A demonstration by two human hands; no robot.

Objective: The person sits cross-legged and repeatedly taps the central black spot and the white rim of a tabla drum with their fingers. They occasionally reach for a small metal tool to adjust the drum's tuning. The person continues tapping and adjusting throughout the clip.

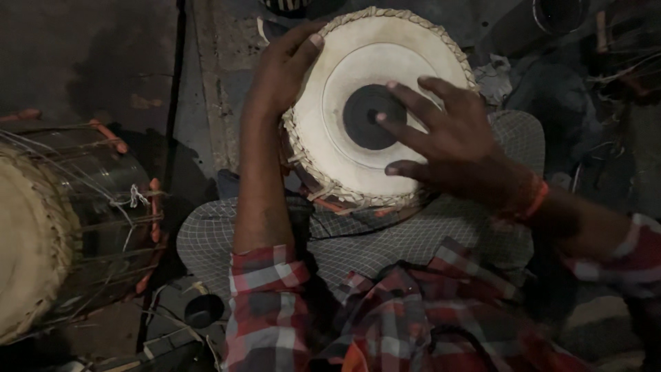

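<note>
Head view: small hand drum [344,148] tilted on the lap, left hand [279,72] cupped round its braided rim, gripping; right hand [451,141] unclenched, fingertips [381,118] on the black centre patch. Could roll off the checked cloth [413,238] if that rim hold slackens. Smooth pale skin, woven lacing; big laced drum [62,220] lying alongside
</note>
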